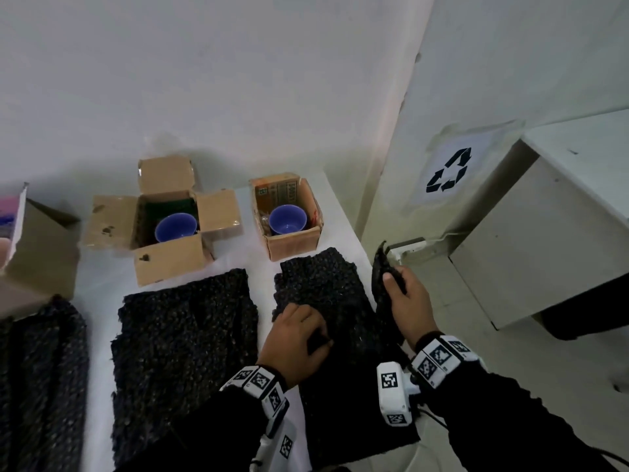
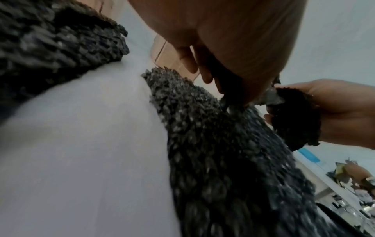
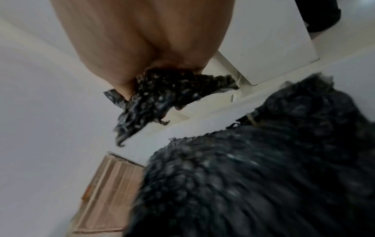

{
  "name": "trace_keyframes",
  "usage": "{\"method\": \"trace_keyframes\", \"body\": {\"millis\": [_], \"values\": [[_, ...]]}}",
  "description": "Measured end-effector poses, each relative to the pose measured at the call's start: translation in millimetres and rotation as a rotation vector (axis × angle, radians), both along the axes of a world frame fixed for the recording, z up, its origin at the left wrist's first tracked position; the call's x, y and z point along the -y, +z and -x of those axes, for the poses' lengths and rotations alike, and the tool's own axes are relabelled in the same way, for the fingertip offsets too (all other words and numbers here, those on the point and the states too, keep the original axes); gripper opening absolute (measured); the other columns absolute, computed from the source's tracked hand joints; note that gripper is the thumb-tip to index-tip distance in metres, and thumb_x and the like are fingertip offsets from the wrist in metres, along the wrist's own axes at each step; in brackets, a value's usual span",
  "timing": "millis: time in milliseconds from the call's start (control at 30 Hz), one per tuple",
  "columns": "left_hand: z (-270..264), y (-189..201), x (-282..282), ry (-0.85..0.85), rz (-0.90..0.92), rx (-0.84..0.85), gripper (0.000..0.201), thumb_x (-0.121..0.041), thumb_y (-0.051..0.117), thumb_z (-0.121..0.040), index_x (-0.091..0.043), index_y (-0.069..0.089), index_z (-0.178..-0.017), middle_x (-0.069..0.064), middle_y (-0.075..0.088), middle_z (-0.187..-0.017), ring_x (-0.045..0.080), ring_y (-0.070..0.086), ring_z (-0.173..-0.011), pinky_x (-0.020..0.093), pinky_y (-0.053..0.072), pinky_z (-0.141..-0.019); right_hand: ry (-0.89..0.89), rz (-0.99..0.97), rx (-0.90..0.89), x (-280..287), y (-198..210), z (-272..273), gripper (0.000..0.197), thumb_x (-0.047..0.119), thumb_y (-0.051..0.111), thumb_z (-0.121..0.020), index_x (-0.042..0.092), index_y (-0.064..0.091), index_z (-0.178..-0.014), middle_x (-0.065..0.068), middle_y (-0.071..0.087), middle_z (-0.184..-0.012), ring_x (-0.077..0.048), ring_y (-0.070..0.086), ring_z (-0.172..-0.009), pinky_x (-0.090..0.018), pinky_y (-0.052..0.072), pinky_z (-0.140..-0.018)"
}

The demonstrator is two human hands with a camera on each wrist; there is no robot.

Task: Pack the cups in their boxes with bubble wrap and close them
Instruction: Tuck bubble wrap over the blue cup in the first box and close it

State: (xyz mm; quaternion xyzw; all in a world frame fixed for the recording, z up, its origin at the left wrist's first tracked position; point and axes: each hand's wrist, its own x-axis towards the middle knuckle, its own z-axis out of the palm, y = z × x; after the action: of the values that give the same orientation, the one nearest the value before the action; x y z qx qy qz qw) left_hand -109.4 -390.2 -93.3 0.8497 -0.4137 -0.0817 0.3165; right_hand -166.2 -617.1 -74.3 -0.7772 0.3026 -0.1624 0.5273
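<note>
The right hand (image 1: 406, 303) has its grip clamped on the raised right edge of the right-hand bubble wrap sheet (image 1: 326, 291), lifting it off the tabletop (image 1: 269, 301). The left hand (image 1: 294, 338) sits on the sheet's middle, fingers curled; it seems to pinch a fold, though blur in the wrist view leaves that unsure. Both blue cups sit unwrapped in open boxes: right cup (image 1: 287, 219) in the small box (image 1: 292, 241), left cup (image 1: 175, 227) in the flapped box (image 1: 166, 257). Best to free the whole sheet first, then line or wrap the cup evenly
</note>
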Motion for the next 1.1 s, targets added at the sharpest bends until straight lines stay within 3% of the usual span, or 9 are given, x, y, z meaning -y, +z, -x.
{"method": "trace_keyframes", "body": {"millis": [100,233,333,400,500,733,867,967,1100], "values": [[-8.1,22.3,-1.8,0.117,0.110,-0.180,0.021,-0.021,0.058,-0.086,-0.031,0.042,-0.093,-0.009,0.054,-0.079,0.008,0.050,-0.067,0.034,0.048,-0.065,-0.071,-0.101,0.014,3.5,5.5,-9.8,0.020,0.024,0.048,-0.099,0.022,0.051,-0.119,-0.001,0.063,-0.110,-0.020,0.060,-0.102,-0.041,0.048,-0.093],[-35.9,42.4,-4.7,0.229,0.239,-0.196,0.048,0.002,0.050,-0.081,-0.032,0.055,-0.115,-0.007,0.061,-0.108,0.006,0.059,-0.097,0.025,0.048,-0.090,-0.011,-0.158,0.108,0.2,20.7,-32.5,0.038,0.004,0.044,-0.097,0.029,0.049,-0.126,-0.001,0.063,-0.113,-0.018,0.062,-0.101,-0.036,0.049,-0.092],[-64.1,56.0,-5.7,0.321,0.289,-0.077,0.029,-0.022,0.054,-0.083,-0.024,0.064,-0.109,-0.003,0.055,-0.102,0.009,0.056,-0.091,0.030,0.049,-0.087,0.016,-0.212,0.073,-6.1,38.5,-56.4,0.035,-0.004,0.040,-0.093,0.018,0.063,-0.108,-0.002,0.067,-0.103,-0.023,0.062,-0.100,-0.037,0.049,-0.092],[-84.3,66.9,-9.5,0.379,0.255,-0.071,0.042,-0.039,0.067,-0.078,-0.024,0.060,-0.116,-0.004,0.049,-0.105,0.005,0.051,-0.092,0.020,0.043,-0.091,0.051,-0.368,0.095,-11.3,51.5,-74.4,0.032,-0.001,0.044,-0.086,0.015,0.068,-0.100,-0.005,0.069,-0.091,-0.025,0.062,-0.087,-0.036,0.049,-0.080],[-119.8,79.7,-14.4,0.397,0.104,-0.055,0.058,-0.022,0.079,-0.072,-0.022,0.055,-0.125,-0.001,0.046,-0.114,0.009,0.048,-0.097,0.026,0.043,-0.095,0.157,-0.560,0.144,-13.8,63.4,-100.9,0.056,0.001,0.048,-0.060,0.010,0.058,-0.114,-0.016,0.060,-0.090,-0.027,0.056,-0.082,-0.034,0.046,-0.070],[-199.3,88.2,-11.3,0.382,0.068,0.176,0.018,-0.017,0.077,-0.078,-0.020,0.075,-0.095,0.002,0.054,-0.107,0.015,0.048,-0.096,0.023,0.035,-0.086,0.234,-0.164,0.145,-14.3,63.8,-166.3,0.054,-0.013,0.059,-0.081,0.028,0.049,-0.115,-0.006,0.061,-0.110,-0.018,0.059,-0.103,-0.031,0.049,-0.091],[-224.0,88.3,5.8,0.405,0.065,0.224,0.019,-0.024,0.070,-0.083,-0.021,0.069,-0.102,-0.003,0.063,-0.095,0.020,0.060,-0.083,0.022,0.039,-0.073,0.140,0.186,0.198,-13.5,56.0,-202.9,0.035,0.001,0.067,-0.083,0.025,0.051,-0.103,0.001,0.064,-0.095,-0.016,0.061,-0.089,-0.028,0.049,-0.076],[-232.1,82.7,18.8,0.452,0.111,0.167,0.019,-0.018,0.072,-0.080,-0.016,0.058,-0.092,-0.008,0.054,-0.089,0.017,0.051,-0.066,0.018,0.025,-0.058,0.148,0.286,0.208,-13.6,54.6,-223.6,0.037,0.011,0.070,-0.083,0.023,0.045,-0.107,0.008,0.063,-0.088,-0.010,0.062,-0.075,-0.021,0.047,-0.064],[-247.4,59.5,26.7,0.449,-0.025,0.249,0.015,-0.021,0.076,-0.074,-0.020,0.065,-0.084,0.000,0.059,-0.095,0.026,0.053,-0.085,0.026,0.031,-0.067,0.254,0.506,0.133,-15.3,44.3,-245.0,0.023,0.015,0.069,-0.082,0.019,0.050,-0.094,0.008,0.058,-0.081,-0.018,0.055,-0.067,-0.030,0.047,-0.062]]}}
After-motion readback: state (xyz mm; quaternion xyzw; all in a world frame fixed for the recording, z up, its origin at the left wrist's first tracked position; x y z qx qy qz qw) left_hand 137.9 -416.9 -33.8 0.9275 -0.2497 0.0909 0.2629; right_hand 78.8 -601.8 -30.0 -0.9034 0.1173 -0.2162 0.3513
